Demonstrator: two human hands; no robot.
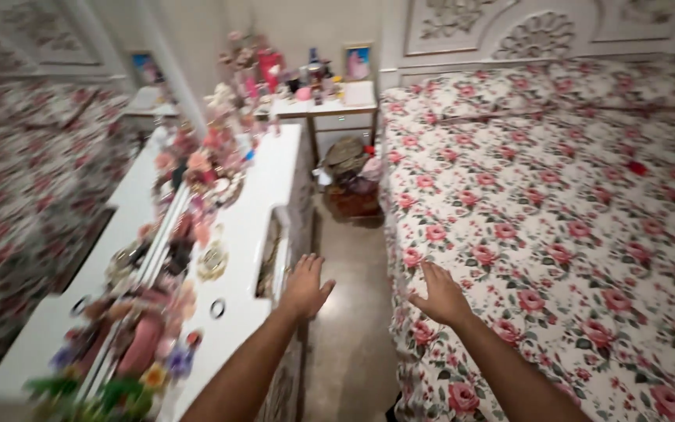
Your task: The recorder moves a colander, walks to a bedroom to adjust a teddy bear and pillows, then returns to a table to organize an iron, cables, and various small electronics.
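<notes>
Reaching forward, both hands extend into the narrow aisle between a white dresser (271,180) and a bed (556,234) covered with a rose-print spread.

Left hand (305,287): grip fully open, fingers spread, holding nothing. It hovers just beside the front edge of the tabletop, near a drawer (269,258) that stands partly pulled out.

Right hand (441,295): grip fully open, palm down, holding nothing. It sits over the near edge of the bed; contact with the spread cannot be confirmed.

Tabletop contents: artificial flowers (197,160), small ornaments and a mirror along the left side. A nightstand (337,105) with bottles stands at the far end, with a bag (345,156) on the floor below it.

Step in hand, as judged: approach, with nothing grasped. The drawer is the nearest item to the left hand; a further move toward it would call for a short reach left and a closing of the fingers on its front.
</notes>
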